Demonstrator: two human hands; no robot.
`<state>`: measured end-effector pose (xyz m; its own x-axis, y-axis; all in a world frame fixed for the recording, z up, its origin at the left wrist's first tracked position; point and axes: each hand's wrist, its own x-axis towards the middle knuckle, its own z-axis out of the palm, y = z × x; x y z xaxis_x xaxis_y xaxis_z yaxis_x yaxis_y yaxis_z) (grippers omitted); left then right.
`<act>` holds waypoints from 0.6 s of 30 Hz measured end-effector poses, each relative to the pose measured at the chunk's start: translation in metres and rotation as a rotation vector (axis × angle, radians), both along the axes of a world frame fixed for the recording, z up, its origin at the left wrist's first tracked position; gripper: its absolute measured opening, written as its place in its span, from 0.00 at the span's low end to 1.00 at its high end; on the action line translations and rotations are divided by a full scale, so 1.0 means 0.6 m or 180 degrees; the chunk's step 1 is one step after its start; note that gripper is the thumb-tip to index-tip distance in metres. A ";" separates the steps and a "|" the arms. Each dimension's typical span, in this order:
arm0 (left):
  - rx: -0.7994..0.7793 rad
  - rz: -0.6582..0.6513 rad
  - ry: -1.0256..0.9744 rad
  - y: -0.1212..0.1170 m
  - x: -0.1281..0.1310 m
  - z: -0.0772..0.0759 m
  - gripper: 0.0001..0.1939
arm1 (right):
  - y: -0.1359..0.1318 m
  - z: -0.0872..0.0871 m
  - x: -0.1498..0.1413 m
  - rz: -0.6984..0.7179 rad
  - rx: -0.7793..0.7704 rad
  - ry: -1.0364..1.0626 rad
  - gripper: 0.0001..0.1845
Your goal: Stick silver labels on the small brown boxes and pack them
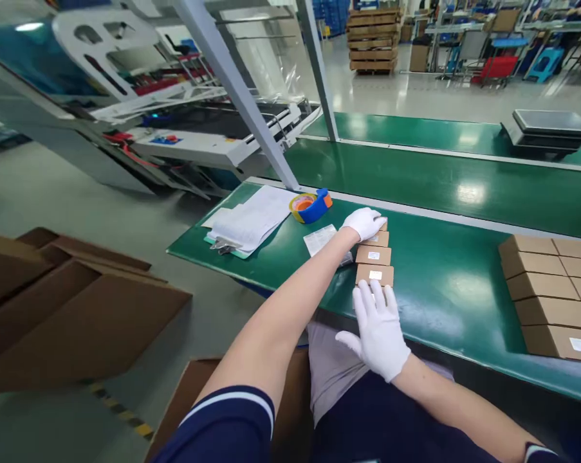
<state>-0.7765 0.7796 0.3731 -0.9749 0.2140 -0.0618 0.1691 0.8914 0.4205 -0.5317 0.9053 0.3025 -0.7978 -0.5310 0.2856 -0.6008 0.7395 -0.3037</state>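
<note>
A short row of small brown cardboard boxes with white labels runs away from me on the green table. At its far end, my white-gloved left hand has its fingers bent over the last box, covering most of it. My right hand, also in a white glove, is at the near end of the row, palm down, fingers stretched and thumb apart. Its fingertips are by the nearest visible box; whether they touch it I cannot tell. A clear plastic bag or printed sheet lies left of the row, partly behind my left forearm.
A clipboard with papers and a blue tape dispenser lie to the left. Stacked brown boxes stand at right. Beyond runs a green conveyor with a scale. Large open cartons are on the floor at left.
</note>
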 end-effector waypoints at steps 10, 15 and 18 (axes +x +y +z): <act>0.0925 0.0387 -0.0414 0.037 0.179 -0.048 0.21 | 0.320 0.058 -0.073 -0.1062 0.0454 -0.0735 0.48; 0.1624 0.1016 -0.0371 0.056 0.247 -0.081 0.23 | 0.329 0.073 -0.083 -0.1200 0.0495 -0.0832 0.43; 0.1990 0.1320 -0.0166 0.023 0.287 -0.064 0.19 | 0.305 0.081 -0.059 -0.0963 0.0257 -0.0541 0.44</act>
<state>-0.6042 0.7933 0.3346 -0.9823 -0.1597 -0.0975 -0.1625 0.4701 0.8675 -0.5671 1.0886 0.3513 -0.9549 -0.2788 0.1020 -0.2968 0.9019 -0.3138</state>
